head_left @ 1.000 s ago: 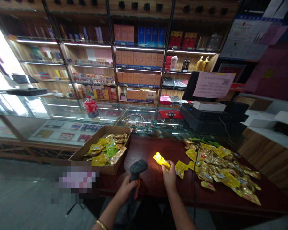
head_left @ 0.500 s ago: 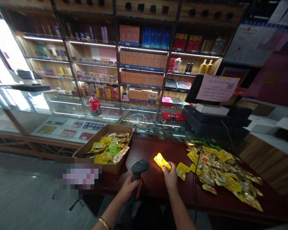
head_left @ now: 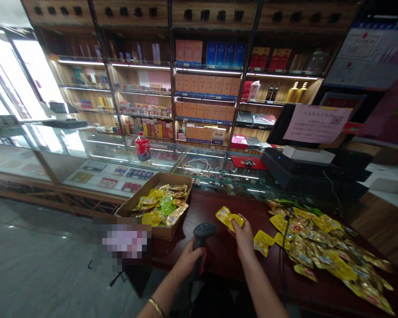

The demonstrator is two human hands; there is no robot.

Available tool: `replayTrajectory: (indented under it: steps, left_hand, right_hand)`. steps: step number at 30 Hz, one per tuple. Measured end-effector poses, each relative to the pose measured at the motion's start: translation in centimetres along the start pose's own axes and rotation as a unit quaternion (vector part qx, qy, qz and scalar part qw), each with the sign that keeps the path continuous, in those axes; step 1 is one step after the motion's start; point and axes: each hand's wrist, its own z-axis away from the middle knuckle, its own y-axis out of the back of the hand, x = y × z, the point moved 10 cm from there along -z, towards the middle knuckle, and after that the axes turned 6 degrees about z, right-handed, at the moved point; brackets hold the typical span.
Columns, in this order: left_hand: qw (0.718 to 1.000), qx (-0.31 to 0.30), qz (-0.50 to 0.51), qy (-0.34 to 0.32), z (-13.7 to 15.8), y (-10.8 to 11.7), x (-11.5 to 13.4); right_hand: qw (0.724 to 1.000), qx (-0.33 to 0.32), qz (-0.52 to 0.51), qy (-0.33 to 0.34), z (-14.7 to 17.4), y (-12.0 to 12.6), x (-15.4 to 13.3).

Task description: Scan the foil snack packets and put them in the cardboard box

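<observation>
My left hand is wrapped round the grip of a dark barcode scanner, whose head points right. Between thumb and fingers of my right hand is a small yellow snack packet, held above the red-brown table. Just right of that hand lies another yellow packet. A large pile of gold and yellow packets spreads over the table's right side. At the left, an open cardboard box holds more such packets, with a green one on top.
A black cable runs down across the table by the pile. Behind are a glass display counter with a red bottle, a mouse on a red pad, and a monitor with a paper notice. Stocked shelves line the wall.
The bright scanner light on the packet in my right hand has gone out. That packet now sits flatter. The whole view has shifted, so things appear farther right.
</observation>
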Motion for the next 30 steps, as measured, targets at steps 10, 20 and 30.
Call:
replayTrajectory:
  steps: [10, 20, 30]
  left_hand:
    - [1.000, 0.014, 0.005, 0.004, 0.3, 0.2, 0.3]
    - [1.000, -0.012, 0.010, 0.016, 0.4, -0.4, 0.5]
    - [1.000, -0.011, 0.004, 0.010, 0.6, -0.6, 0.9]
  right_hand:
    - [0.949, -0.299, 0.093, -0.018, 2.1, -24.2, -10.6]
    - [0.811, 0.046, 0.525, 0.255, -0.4, 3.0, -7.2]
    - [0.774, 0.096, 0.551, 0.297, 3.6, 6.4, -2.3]
